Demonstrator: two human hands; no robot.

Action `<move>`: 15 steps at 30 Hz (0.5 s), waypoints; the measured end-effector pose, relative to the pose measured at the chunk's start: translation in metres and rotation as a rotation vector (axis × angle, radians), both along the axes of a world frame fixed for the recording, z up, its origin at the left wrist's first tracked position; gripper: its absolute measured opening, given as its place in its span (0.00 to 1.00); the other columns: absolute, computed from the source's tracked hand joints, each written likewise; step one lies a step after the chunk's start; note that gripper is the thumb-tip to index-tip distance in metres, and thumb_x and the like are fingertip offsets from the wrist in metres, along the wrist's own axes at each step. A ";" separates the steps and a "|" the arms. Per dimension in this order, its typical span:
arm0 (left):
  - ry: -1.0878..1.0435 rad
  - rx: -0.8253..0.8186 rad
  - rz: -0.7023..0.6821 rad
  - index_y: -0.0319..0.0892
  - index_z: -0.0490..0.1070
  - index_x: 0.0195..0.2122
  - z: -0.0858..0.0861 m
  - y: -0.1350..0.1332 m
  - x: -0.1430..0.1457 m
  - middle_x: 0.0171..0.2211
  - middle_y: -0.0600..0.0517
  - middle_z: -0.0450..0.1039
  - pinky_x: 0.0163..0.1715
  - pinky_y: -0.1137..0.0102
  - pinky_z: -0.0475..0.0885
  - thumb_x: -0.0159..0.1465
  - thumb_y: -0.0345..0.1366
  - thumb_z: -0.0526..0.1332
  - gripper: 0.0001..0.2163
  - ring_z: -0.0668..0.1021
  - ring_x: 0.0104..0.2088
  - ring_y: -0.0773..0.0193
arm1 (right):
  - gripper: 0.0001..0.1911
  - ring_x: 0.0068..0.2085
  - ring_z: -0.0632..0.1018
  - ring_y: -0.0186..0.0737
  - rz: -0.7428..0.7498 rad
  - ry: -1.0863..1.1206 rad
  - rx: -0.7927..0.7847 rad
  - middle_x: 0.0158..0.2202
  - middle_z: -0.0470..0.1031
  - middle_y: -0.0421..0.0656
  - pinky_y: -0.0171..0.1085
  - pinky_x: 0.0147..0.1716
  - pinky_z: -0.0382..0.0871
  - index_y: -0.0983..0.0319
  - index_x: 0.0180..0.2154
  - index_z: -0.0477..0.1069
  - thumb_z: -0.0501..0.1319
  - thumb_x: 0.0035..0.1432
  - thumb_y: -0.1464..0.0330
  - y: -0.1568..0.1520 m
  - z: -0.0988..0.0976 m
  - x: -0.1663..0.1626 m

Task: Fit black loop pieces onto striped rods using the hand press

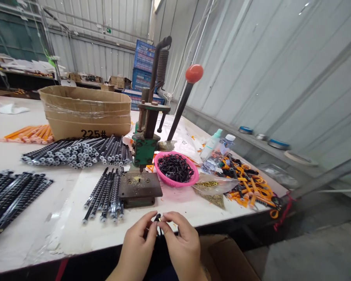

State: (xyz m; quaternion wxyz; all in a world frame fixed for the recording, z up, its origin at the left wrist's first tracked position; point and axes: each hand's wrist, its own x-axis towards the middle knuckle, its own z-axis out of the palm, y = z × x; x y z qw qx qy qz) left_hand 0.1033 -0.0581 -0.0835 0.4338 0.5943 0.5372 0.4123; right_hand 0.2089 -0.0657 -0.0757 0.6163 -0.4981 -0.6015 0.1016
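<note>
Left hand (136, 246), right hand (183, 242), black piece (158, 219) between

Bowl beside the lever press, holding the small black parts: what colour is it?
Pink. The bowl shows best in the head view.

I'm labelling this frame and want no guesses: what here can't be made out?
1. Head view: the small black part, pinched between the left hand and right hand, is tiny and mostly covered by them; shape unclear.
2. Cardboard box: contents hidden behind its wall.
3. Black rods at far left: cut off by the frame edge.
4. Clear bag: gold bits inside too small to identify.
</note>
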 end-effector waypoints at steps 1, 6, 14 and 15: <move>0.055 0.083 0.003 0.43 0.69 0.38 -0.001 -0.002 0.000 0.25 0.52 0.74 0.25 0.73 0.71 0.54 0.38 0.51 0.13 0.75 0.23 0.65 | 0.08 0.27 0.72 0.31 0.000 0.032 0.019 0.24 0.71 0.38 0.29 0.29 0.68 0.60 0.26 0.68 0.59 0.42 0.77 -0.001 -0.002 -0.001; 0.273 0.453 -0.063 0.45 0.68 0.40 -0.008 -0.006 -0.006 0.36 0.51 0.74 0.34 0.75 0.70 0.55 0.35 0.51 0.13 0.75 0.35 0.65 | 0.11 0.33 0.72 0.34 0.318 0.596 -0.242 0.31 0.71 0.41 0.33 0.33 0.68 0.58 0.32 0.67 0.61 0.43 0.64 0.001 -0.018 -0.009; 0.616 0.235 -0.463 0.47 0.69 0.39 0.044 0.047 -0.049 0.37 0.53 0.74 0.35 0.71 0.67 0.55 0.35 0.51 0.12 0.74 0.35 0.61 | 0.04 0.33 0.70 0.37 0.430 -0.150 -0.430 0.28 0.71 0.42 0.36 0.34 0.64 0.61 0.27 0.69 0.58 0.44 0.71 0.045 -0.003 0.000; 0.674 0.224 -0.490 0.46 0.70 0.37 0.048 0.058 -0.052 0.35 0.52 0.74 0.34 0.71 0.67 0.55 0.35 0.51 0.12 0.74 0.34 0.61 | 0.04 0.34 0.70 0.37 0.424 -0.306 -0.415 0.29 0.71 0.42 0.37 0.35 0.63 0.62 0.27 0.70 0.57 0.45 0.72 0.056 0.000 0.000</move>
